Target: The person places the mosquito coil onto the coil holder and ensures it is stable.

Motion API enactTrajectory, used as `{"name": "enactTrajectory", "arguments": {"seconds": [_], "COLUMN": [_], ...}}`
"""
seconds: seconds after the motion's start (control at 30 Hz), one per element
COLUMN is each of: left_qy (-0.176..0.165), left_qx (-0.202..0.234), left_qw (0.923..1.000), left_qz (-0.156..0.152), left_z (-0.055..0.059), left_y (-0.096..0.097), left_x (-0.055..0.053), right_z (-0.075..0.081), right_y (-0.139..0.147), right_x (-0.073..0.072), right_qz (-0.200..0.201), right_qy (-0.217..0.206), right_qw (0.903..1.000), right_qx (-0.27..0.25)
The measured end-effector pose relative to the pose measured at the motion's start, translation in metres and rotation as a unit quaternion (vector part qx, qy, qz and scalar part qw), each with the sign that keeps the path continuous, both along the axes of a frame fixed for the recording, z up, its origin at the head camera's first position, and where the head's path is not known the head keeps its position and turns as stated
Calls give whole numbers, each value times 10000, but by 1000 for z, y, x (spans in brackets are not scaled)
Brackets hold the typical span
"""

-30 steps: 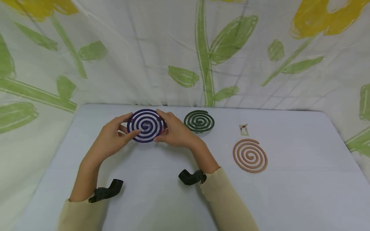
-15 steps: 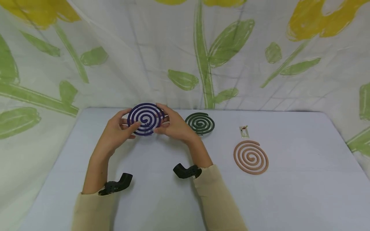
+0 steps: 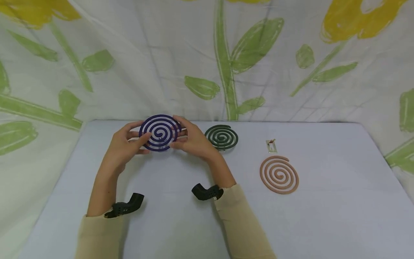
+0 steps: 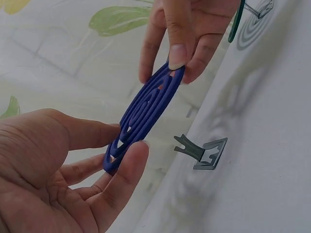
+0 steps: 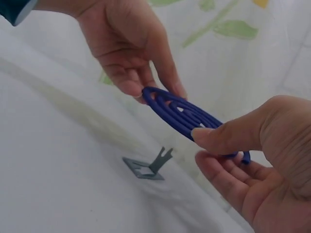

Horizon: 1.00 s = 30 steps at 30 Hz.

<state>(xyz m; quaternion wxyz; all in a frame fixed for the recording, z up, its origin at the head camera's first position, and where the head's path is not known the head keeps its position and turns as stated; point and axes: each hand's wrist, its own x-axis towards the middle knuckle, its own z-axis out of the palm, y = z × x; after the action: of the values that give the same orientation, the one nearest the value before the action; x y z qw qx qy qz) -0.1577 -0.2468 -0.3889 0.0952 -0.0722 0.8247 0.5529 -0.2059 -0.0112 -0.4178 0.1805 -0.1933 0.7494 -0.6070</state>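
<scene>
Evidently both my hands are busy with one blue coil [image 3: 160, 133], held up off the white table [image 3: 178, 223] towards its far edge, left of the middle. My left hand [image 3: 123, 145] pinches one side, thumb on one face and fingers on the other; my right hand [image 3: 195, 142] grips the opposite side likewise. Below the coil and apart from it, a small metal stand [image 4: 195, 152] rests on the table, its forked prong slanting up.

Going by the green coil [image 3: 221, 137], raised on its own stand [image 3: 221, 150], I judge that this step means seating the blue spiral's centre on that prong. To do it well, I ought to level the coil, sight the fork through the gaps between the rings, then lower both sides evenly. Light pressure matters: the rings look thin and could probably snap or spread if twisted. I should let go only once the middle feels steady. Over to my right, the tan coil [image 3: 279, 175] lies flat near another stand [image 3: 271, 145] and can wait.
</scene>
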Motion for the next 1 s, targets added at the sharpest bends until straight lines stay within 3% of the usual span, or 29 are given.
{"name": "enactTrajectory", "arguments": {"seconds": [0.2,0.47,0.57,0.67,0.8,1.0], "left_qy": [44,125,169,136,86,31], "left_qx": [-175,-153,-117,-8,92,189], "left_qw": [9998,9992,9986,9980,9982,9987], "left_qz": [112,333,497,613,589,479], "left_z": [-2,-6,-5,-5,-7,-9], "left_y": [3,4,4,4,6,6], "left_x": [-2,-2,-2,-3,-4,-4], "right_z": [0,-7,-7,-7,-8,-12], "right_y": [-5,-17,-23,-28,-32,-37], "right_x": [1,0,2,4,5,6], "right_qz": [-161,-625,-958,-1164,-1291,-1517], "right_qy": [15,-58,-290,-787,-1155,-953], "right_qw": [9997,9979,9942,9877,9810,9797], "right_qx": [177,-151,-388,-691,-879,-894]}}
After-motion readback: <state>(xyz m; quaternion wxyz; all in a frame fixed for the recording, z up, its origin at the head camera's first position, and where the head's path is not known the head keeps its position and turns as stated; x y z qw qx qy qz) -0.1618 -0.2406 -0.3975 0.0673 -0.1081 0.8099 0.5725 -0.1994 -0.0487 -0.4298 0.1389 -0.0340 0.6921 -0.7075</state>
